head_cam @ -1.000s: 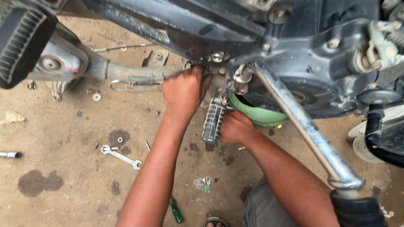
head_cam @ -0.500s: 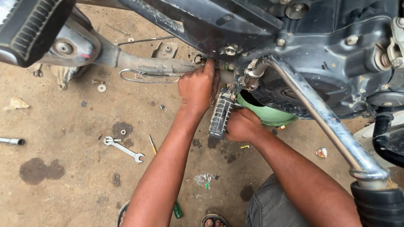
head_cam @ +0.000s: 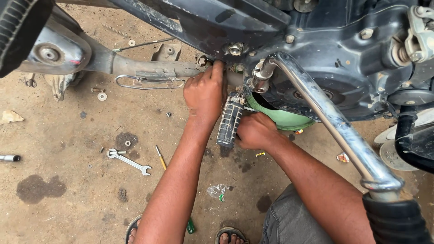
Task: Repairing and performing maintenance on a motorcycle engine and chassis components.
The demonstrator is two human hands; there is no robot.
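The engine (head_cam: 334,58) is filling most of the top right, dark and grimy, with the frame (head_cam: 199,22) running across the top. The chrome kick lever (head_cam: 334,122) is slanting down from the engine toward the bottom right, ending in a black rubber grip (head_cam: 395,221). A green pan (head_cam: 280,118) is sitting on the ground under the engine, partly hidden by it.

Left hand (head_cam: 205,92) is reaching up under the frame, fingers curled and pressed against the metal just left of the lever's pivot; can't tell what, if anything, the fingertips are pinching in there. Right hand (head_cam: 255,131) is sitting just beside the footpeg (head_cam: 230,121), closed into a loose fist, thumb side touching the peg's lower end. Whether it's gripping something is hidden from here. The footpeg is hanging down tilted between the two hands, black ribbed rubber, right below the pivot.

On the dirt floor (head_cam: 68,135): a spanner (head_cam: 128,161) is lying well left of the arms, a yellow-handled tool (head_cam: 160,157) near it, a washer (head_cam: 102,96) further up, and an oil stain (head_cam: 40,187) at bottom left.
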